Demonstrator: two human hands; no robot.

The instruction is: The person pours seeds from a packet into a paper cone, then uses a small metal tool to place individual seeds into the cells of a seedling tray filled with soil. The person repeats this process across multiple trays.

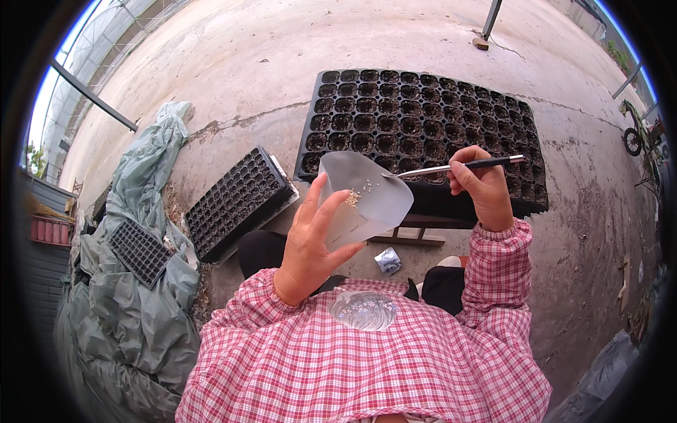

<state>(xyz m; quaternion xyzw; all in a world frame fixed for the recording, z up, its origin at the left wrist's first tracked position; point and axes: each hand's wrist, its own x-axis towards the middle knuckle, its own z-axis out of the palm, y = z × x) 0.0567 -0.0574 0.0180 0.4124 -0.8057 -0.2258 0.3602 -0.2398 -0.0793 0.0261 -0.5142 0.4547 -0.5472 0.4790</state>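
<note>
My left hand [312, 240] holds a translucent, bent plastic sheet [383, 211] like a shallow scoop, fingers spread along its left side. Small pale seeds [353, 199] are heaped near my fingertips, and a few lie scattered farther up the sheet. Between thumb and fingers, my right hand [478, 185] grips a slim metal tool [431, 170] with a bent tip and black handle. Its tip is at the sheet's upper right edge; whether it touches is unclear. Just beyond both hands lies a large black cell seedling tray [389, 124], its cells filled with dark growing mix.
To the left, a stack of filled cell trays [232, 206] stands on the concrete floor [248, 69]. Another cell tray [140, 253] rests on crumpled green plastic sheeting [132, 328]. A small silvery packet [388, 260] lies below the sheet, near a dark frame [410, 236].
</note>
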